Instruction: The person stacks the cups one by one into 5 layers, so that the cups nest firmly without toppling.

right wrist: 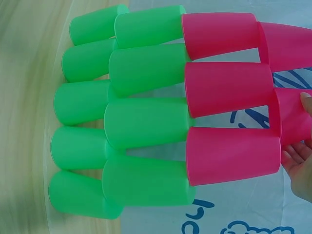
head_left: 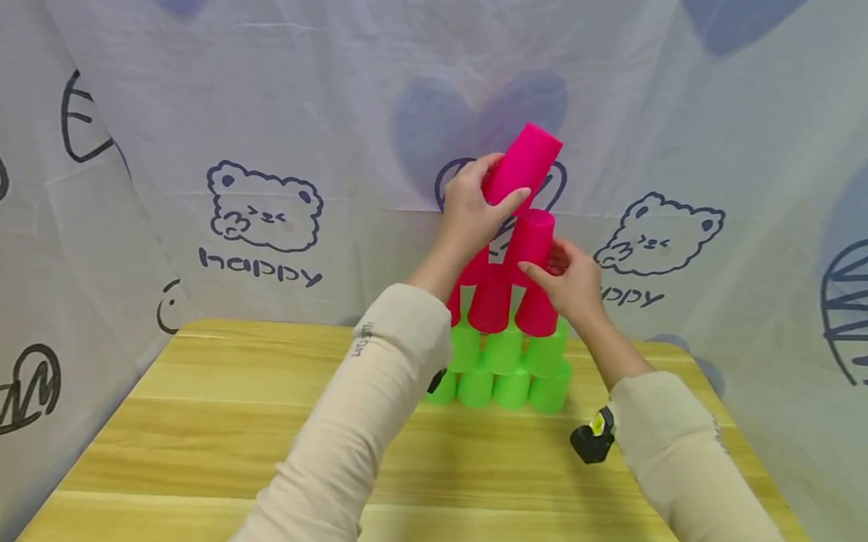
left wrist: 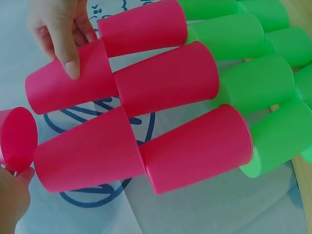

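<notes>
My left hand (head_left: pixel 475 203) grips a tilted pink cup (head_left: pixel 528 162) above the stack, thumb on its near side. In the left wrist view this cup's open mouth (left wrist: pixel 20 136) faces the stack. My right hand (head_left: pixel 575 281) pinches an upside-down pink cup (head_left: pixel 531 244), the right one of two in the stack's top row. The other top-row cup (left wrist: pixel 90 151) stands beside it, partly hidden behind my left hand in the head view. Under them is a row of three pink cups (right wrist: pixel 229 90), on two rows of upside-down green cups (right wrist: pixel 151 122).
The stack stands near the back of a wooden table (head_left: pixel 246 409), close to a pale cloth (head_left: pixel 372 68) printed with hearts and bears. A black and yellow device (head_left: pixel 594 437) shows by the right sleeve. Cloth also hangs along both sides.
</notes>
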The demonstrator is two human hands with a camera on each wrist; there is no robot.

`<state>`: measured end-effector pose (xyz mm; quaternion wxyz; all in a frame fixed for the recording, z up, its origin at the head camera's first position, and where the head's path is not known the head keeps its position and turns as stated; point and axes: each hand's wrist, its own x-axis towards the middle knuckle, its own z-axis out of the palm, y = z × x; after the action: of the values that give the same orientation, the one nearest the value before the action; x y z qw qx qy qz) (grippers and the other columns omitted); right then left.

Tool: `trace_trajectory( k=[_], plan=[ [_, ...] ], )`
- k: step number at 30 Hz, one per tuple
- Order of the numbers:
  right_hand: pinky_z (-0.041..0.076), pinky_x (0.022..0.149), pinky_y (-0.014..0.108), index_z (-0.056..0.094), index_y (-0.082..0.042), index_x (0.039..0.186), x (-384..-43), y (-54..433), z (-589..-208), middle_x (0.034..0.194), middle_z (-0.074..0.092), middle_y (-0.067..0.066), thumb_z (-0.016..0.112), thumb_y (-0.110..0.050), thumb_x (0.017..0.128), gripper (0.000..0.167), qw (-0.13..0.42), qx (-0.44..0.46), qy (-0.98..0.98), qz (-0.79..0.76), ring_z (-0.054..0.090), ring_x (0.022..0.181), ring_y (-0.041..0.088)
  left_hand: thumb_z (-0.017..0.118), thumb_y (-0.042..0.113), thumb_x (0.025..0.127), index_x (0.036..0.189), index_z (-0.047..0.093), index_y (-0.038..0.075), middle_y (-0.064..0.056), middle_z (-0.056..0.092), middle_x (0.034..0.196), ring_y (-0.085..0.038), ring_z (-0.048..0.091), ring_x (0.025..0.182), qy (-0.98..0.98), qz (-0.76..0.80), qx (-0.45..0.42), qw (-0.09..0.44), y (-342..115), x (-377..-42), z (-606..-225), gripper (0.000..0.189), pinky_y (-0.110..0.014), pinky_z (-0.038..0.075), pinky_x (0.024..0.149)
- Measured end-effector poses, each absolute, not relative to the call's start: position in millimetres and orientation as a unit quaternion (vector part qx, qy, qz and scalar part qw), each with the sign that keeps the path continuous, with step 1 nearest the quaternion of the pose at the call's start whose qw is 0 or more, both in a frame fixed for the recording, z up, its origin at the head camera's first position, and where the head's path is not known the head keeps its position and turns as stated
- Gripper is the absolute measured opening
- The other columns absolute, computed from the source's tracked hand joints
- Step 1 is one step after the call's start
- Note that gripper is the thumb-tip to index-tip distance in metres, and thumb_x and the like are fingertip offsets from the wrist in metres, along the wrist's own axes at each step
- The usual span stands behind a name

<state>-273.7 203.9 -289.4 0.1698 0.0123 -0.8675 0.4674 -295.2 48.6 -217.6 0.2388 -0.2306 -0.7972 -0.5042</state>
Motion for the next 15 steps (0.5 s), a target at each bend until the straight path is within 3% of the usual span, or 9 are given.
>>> trace_trajectory(
  k=[15],
  plan=[
    [0.048,0.097,0.042,0.045,-0.001,0.133,-275.6,204.6,-291.0,0.126,0.056,0.02,0.064,-0.021,0.087,0.054,0.174,0.022,-0.867,0.467,0.054,0.115,0.033,0.068,0.022,0.084,0.133,0.045,0.001,-0.013,0.055,0.124,-0.022,0.055,0.109,-0.821,-0.468,-0.233,0.23,55.8,-295.5,-219.6,0.058,-0.027,0.054,0.085]
  ],
)
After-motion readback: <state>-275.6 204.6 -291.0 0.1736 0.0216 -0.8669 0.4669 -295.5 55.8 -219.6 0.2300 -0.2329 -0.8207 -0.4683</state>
